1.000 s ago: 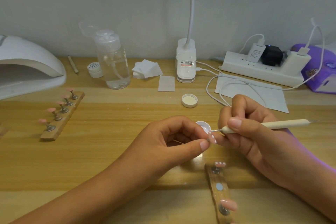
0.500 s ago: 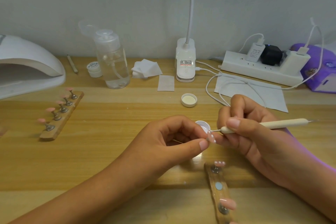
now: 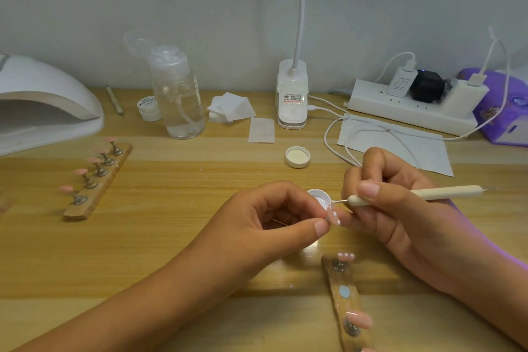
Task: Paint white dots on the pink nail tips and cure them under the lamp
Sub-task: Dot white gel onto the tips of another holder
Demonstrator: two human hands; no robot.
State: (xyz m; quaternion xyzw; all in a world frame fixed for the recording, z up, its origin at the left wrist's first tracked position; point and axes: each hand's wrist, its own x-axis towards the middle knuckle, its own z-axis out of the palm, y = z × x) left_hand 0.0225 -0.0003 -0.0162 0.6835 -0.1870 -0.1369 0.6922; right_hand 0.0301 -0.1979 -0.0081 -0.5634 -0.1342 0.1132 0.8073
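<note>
1. Pale wood desk (image 3: 171, 237) under a grey wall; over its middle my left hand (image 3: 265, 226) pinches a pink nail tip (image 3: 333, 216) between thumb and forefinger, held off the surface, with white dots along its edge
2. My right hand (image 3: 400, 208) grips the dotting tool (image 3: 428, 193) like a pen, fingers curled round its cream handle; the metal point sits just above the held tip at the rim of the small white paint pot (image 3: 320, 198), and I cannot tell whether it touches either
3. Just below my hands lies a wooden holder (image 3: 335, 280): a dotted tip (image 3: 345, 256) at its far end, a plain pink tip (image 3: 360, 318) nearer me
4. A white cap (image 3: 297, 156) lies open side up beyond the pot
5. Far left, a second holder (image 3: 120, 160) carries a row of pink tips, near the mouth of the white curing lamp (image 3: 43, 106)
6. Along the wall stand a clear bottle (image 3: 178, 94), a stack of wipes (image 3: 231, 107), a clip lamp base (image 3: 292, 94) and a power strip (image 3: 371, 100)
</note>
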